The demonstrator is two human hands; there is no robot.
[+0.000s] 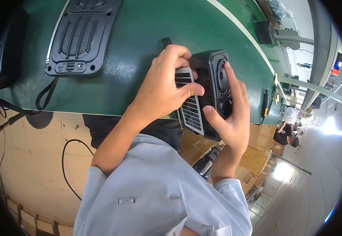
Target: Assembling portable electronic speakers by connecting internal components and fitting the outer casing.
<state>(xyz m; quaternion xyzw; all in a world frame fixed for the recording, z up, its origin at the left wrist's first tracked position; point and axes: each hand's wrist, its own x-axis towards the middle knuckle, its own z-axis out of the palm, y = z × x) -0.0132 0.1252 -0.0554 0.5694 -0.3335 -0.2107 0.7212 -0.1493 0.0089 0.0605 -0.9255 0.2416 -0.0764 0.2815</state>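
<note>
Far left, a black speaker housing [80, 37] lies flat on the green conveyor belt [147, 31], grille side up with a row of ports along its near edge and a black strap [47, 94] trailing off the belt edge; nobody touches it. A dark box edge shows at the far left rim, too cropped to identify. Centre, the left hand [163, 86] is curled over a second black speaker unit [210, 90], thumb pressed across the small solar panel [190, 102] on its side, fingers wrapped over the top. The unit is held above the near edge of the belt, lifted and tilted, not resting flat. The right hand [230, 118] cups the unit from the other side, fingers spread across the round driver face, index tip on the upper cone, thumb under the lower corner. Both hands are clamped on the same unit. Judging from this, the housing looks closed up with panel and drivers in place, so assembly seems far along and this reads as a check or press-fit; whether anything is left cannot be told. Right, a white stripe runs along the belt, a cable hangs at its far edge, then a bright factory aisle with cardboard boxes [257, 157] below and another person [287, 135] working in the distance.
</note>
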